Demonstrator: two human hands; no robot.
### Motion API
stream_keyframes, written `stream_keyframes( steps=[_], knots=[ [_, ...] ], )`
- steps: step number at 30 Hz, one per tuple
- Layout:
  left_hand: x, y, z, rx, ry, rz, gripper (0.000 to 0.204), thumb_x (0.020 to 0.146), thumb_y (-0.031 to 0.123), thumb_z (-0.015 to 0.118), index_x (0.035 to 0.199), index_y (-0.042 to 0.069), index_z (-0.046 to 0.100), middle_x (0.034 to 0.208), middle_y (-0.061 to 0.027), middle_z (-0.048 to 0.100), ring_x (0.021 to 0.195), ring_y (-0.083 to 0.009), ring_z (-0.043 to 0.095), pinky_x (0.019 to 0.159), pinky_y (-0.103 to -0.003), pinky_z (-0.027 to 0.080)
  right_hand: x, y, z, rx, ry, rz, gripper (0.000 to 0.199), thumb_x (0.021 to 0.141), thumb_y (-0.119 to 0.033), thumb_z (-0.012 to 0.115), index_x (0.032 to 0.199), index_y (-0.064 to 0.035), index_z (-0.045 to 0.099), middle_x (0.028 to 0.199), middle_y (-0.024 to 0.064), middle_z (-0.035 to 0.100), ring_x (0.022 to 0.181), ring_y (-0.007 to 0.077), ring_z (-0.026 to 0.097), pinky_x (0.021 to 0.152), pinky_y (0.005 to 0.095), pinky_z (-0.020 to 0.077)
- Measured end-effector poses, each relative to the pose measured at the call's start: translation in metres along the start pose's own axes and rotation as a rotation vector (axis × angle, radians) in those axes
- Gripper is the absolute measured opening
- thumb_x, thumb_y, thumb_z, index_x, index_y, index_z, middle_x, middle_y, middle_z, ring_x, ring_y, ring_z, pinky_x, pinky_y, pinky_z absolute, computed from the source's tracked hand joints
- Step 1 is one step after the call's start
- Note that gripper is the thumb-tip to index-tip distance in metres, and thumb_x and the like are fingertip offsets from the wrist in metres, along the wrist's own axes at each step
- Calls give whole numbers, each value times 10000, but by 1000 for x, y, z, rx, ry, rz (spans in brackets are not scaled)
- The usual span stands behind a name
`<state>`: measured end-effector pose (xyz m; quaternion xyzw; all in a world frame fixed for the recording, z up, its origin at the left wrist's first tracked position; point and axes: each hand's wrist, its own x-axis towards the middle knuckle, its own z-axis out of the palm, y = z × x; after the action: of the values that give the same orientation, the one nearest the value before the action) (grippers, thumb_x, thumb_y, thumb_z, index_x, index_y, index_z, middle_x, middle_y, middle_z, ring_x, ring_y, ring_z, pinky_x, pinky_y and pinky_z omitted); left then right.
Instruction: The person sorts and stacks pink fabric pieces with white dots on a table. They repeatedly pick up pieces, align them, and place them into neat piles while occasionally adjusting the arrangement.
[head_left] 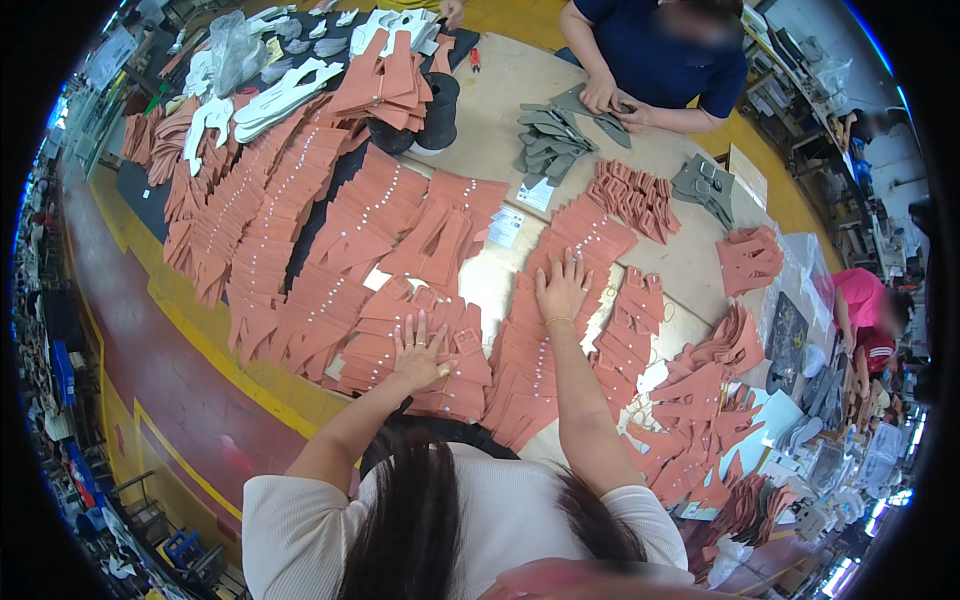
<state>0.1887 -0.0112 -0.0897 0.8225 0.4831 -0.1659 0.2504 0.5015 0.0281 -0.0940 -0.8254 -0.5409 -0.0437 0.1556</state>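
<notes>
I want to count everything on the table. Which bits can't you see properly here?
Head view only:
- Pieces under the left hand and right hand: covered by the flat palms.
- Lower layers of the overlapped terracotta rows: hidden by upper pieces.
- Small parts at the table's right end: too small, bent by the fisheye rim.

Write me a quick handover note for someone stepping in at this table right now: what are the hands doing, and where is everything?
Left hand: open, flat, fingers spread, pressing on a fanned row of terracotta cut pieces.
Right hand: open, flat on the next overlapped row; holds nothing.
Laid out: long overlapped rows of the same pieces cover the left half of the table, each with small pale dots.
Not laid out: loose heaps of the pieces to the right, small piles farther back.
Elsewhere: grey pieces by a co-worker opposite; white pieces and black spools at the far left.
</notes>
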Motion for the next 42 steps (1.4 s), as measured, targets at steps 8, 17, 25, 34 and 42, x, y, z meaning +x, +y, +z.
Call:
stream_keyframes(
  steps=[8, 17, 25, 34, 42],
  knots=[
    [2, -3, 5, -1, 26, 17, 906, 791, 732, 450, 1503, 241, 181, 1539, -230, -118, 1398, -457, -143, 1077, -629, -68, 0, 0, -1, 10, -1, 6, 398, 830, -373, 583, 1180, -185, 602, 1410, 86, 438, 1348, 293, 317, 1114, 560, 162],
    [0, 2, -4, 11, -28, -10, 886, 808, 723, 427, 1507, 246, 163, 1544, -207, -132, 1408, -423, -156, 1092, -596, -91, 0, 1, 1, -1, 3, 5, 400, 829, -372, 584, 1182, -183, 604, 1408, 82, 443, 1352, 291, 313, 1113, 557, 165],
    [-1, 3, -6, -3, -26, -10, 882, 811, 718, 425, 1508, 243, 164, 1544, -211, -127, 1408, -426, -153, 1091, -598, -89, 0, 1, 1, 0, -9, 11, 410, 826, -374, 587, 1189, -183, 605, 1403, 82, 449, 1349, 292, 319, 1115, 553, 166],
    [-1, 2, -6, -3, -30, -8, 890, 809, 725, 420, 1508, 238, 162, 1544, -210, -129, 1407, -424, -157, 1090, -598, -92, 0, 0, -1, -11, -49, 23, 397, 861, -385, 552, 1203, -187, 588, 1425, 77, 422, 1361, 278, 300, 1119, 545, 157],
    [-1, 2, -5, 0, -20, -8, 894, 806, 726, 420, 1508, 234, 168, 1545, -210, -122, 1408, -423, -152, 1091, -595, -94, 1, -1, -2, 12, -30, 29, 442, 859, -384, 556, 1244, -168, 545, 1429, 70, 418, 1366, 276, 294, 1123, 540, 153]
  ],
)
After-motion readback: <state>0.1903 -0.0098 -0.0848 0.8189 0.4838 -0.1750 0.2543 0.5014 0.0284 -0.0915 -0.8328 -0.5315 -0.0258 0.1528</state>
